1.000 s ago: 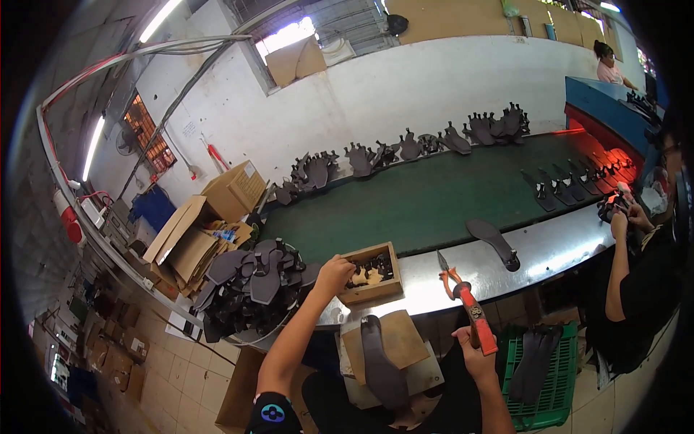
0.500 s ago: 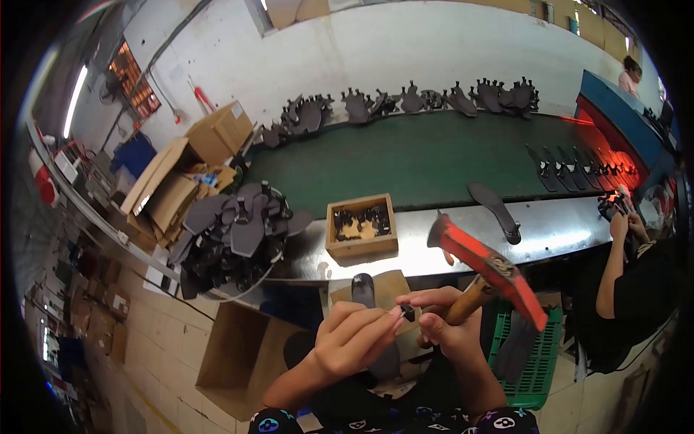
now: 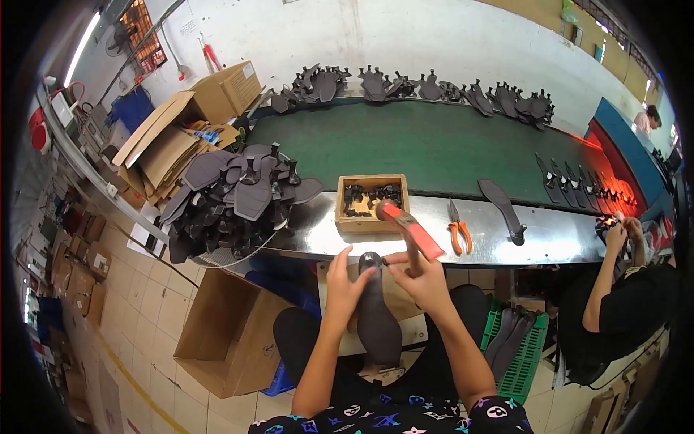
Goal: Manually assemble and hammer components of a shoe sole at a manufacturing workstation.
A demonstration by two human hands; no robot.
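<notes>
A dark grey shoe sole (image 3: 379, 325) lies lengthwise in front of me, its narrow far end capped by a glossy black part (image 3: 371, 260). My left hand (image 3: 341, 289) is beside that end, fingers stretched up and apart, thumb resting against the sole. My right hand (image 3: 423, 282) grips the handle of a hammer (image 3: 413, 233) with a red and dark head, tilted up towards the bench. Its fingertips touch the right side of the black part. A small wooden box (image 3: 372, 225) of black pieces sits on the bench ahead.
Orange-handled pliers (image 3: 458, 230) and a single sole (image 3: 500, 208) lie on the metal bench edge (image 3: 311, 242). Soles are heaped at left (image 3: 249, 189); more line the green belt's (image 3: 434, 148) far side. A green crate (image 3: 526, 354) stands right, near a co-worker (image 3: 622, 304); a cardboard box (image 3: 224, 333) stands left.
My hands have moved forward from a small black piece held between them to the sole's far end. The hammer has shifted left and away. The view has tilted, uncovering the pliers.
</notes>
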